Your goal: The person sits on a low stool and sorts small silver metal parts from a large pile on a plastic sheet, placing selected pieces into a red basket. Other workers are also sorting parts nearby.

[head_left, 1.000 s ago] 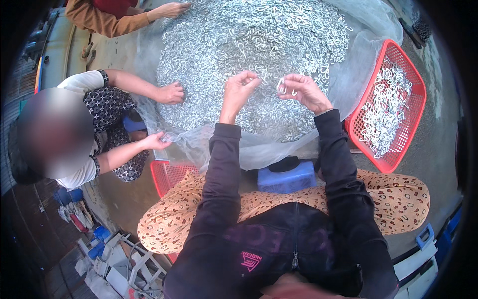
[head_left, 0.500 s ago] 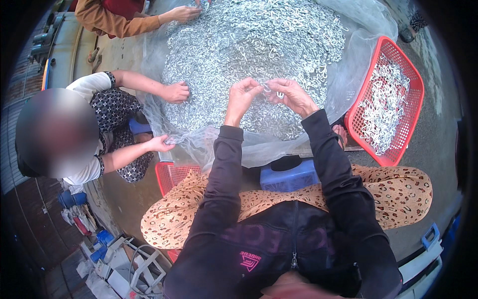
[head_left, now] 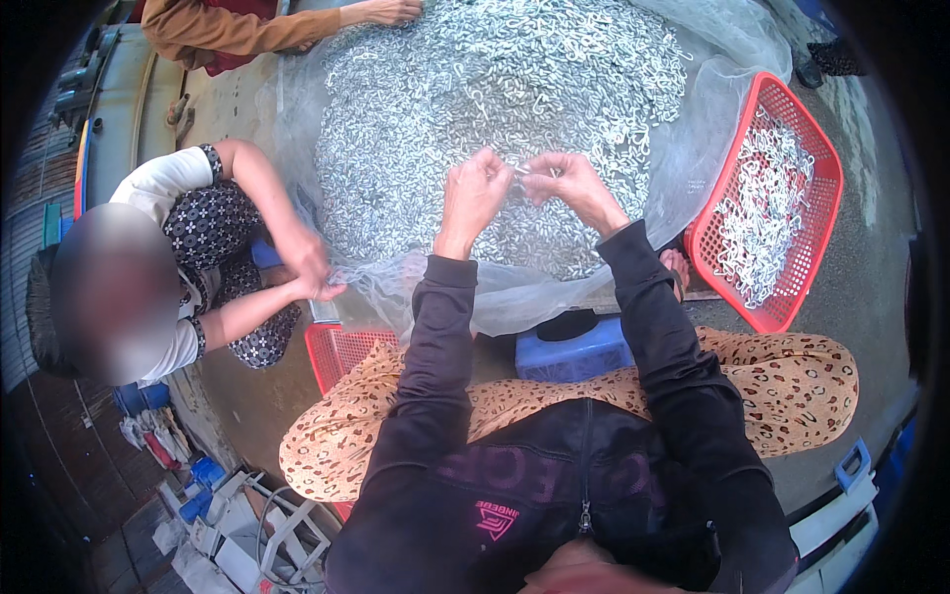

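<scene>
My left hand and my right hand meet over a wide heap of small silvery S-shaped metal hooks. Both are closed in a pinch, fingertips almost touching. Between them shows a small metal hook, partly covered by the fingers and too blurred to make out fully. The heap lies on a translucent mesh sheet, bunched along its near edge below my wrists.
To the right, a red plastic basket holds more hooks, some seemingly linked. A blue stool and another red basket stand near my legs. At left a co-worker's hands are at the sheet's edge; another person's hand reaches in from the far side.
The left co-worker's hand has drawn back from the heap to the sheet's edge. The far person's hand has shifted right and farther away. My hands have moved slightly left, still pinching.
</scene>
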Action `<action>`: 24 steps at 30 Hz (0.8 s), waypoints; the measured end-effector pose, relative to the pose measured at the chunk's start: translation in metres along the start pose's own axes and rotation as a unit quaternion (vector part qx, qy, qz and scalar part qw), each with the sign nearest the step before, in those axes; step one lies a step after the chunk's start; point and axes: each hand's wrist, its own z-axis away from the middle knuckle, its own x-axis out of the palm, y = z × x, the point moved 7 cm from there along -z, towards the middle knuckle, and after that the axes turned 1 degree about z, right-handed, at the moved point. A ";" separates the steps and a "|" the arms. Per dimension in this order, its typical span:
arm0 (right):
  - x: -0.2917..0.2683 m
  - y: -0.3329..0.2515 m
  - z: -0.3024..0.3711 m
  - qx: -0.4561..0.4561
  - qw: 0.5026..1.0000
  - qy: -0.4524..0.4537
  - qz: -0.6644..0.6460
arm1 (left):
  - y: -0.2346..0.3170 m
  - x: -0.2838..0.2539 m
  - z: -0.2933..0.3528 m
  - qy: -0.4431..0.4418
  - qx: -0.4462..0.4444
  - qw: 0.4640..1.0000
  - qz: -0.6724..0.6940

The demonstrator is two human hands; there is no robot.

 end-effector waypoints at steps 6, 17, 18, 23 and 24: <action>-0.005 -0.002 0.000 0.001 0.996 0.015 -0.089 | -0.013 0.008 -0.001 -0.015 -0.033 0.981 0.192; -0.008 -0.025 0.006 0.029 0.993 -0.045 -0.101 | 0.011 0.008 -0.004 -0.197 -0.035 0.969 0.147; -0.008 -0.026 0.007 0.036 0.986 -0.060 -0.149 | 0.011 0.010 -0.001 -0.235 -0.069 0.943 0.224; -0.004 -0.030 0.014 0.037 0.951 -0.085 -0.294 | 0.026 0.022 0.009 -0.289 -0.115 0.761 0.569; -0.003 -0.029 0.015 0.033 0.954 -0.076 -0.287 | 0.022 0.025 0.009 -0.262 -0.128 0.757 0.585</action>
